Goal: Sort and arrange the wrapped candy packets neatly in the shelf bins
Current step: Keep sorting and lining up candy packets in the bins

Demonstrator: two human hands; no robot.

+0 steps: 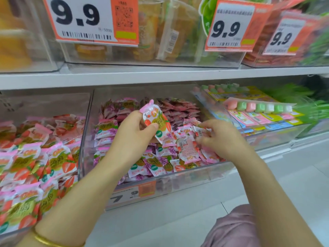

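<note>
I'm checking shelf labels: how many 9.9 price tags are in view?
3 price tags, all on the upper bins: one at left, one right of centre, one far right. Others may be out of frame.

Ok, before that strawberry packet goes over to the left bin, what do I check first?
1. Grip of left hand on strawberry packet: ok, pinched under the thumb.
2. Match with left bin stock: ok, same strawberry print.
3. Room in left bin: cannot tell, heaped high.
4. Is right hand clear of middle bin: not ok, fingers among pink packets.
5. Sorting of middle bin: not ok, purple packets mixed with pink.
</note>
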